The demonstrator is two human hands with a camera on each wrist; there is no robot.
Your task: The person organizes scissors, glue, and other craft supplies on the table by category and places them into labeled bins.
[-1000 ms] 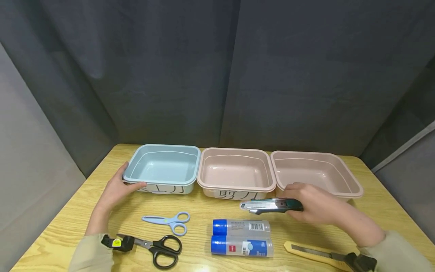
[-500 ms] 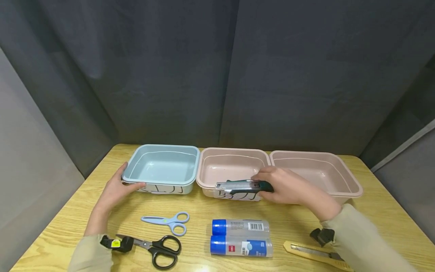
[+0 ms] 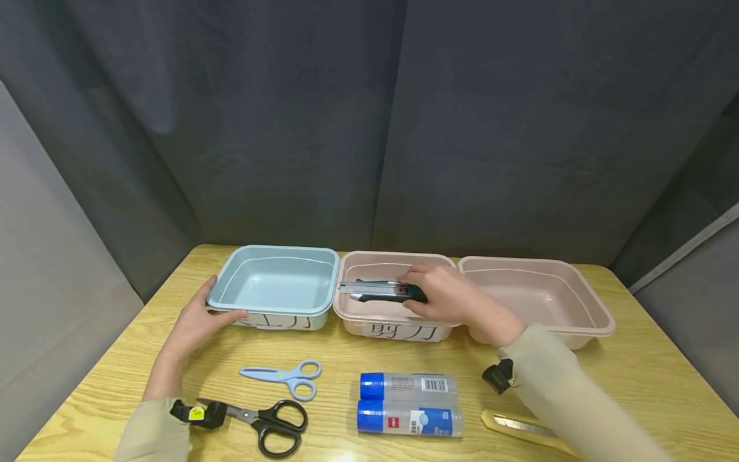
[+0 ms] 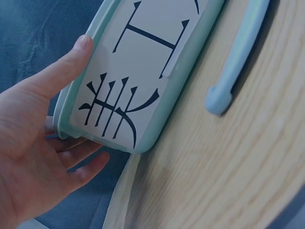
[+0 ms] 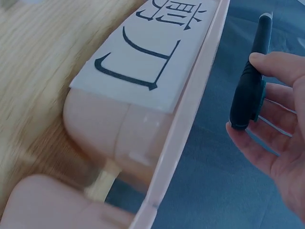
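Since the earlier head frame, the right hand [image 3: 447, 300] has been travelling leftward, now carrying the dark green snap-blade utility knife [image 3: 382, 290] above the middle pink plastic bin [image 3: 398, 318]. The left hand [image 3: 196, 321] is bracing the pale blue plastic bin [image 3: 277, 282]. On the left wrist view, thumb and loosely curled fingers [image 4: 76, 157] are clasping that bin's corner. On the right wrist view, fingers are pinching the knife's handle [image 5: 248, 95]. The light pinch risks a slip, with the knife dropping into the wrong bin.

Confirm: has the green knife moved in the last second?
Yes. The right hand carried the knife left and away from the person, from the table's right part to over the middle pink bin.
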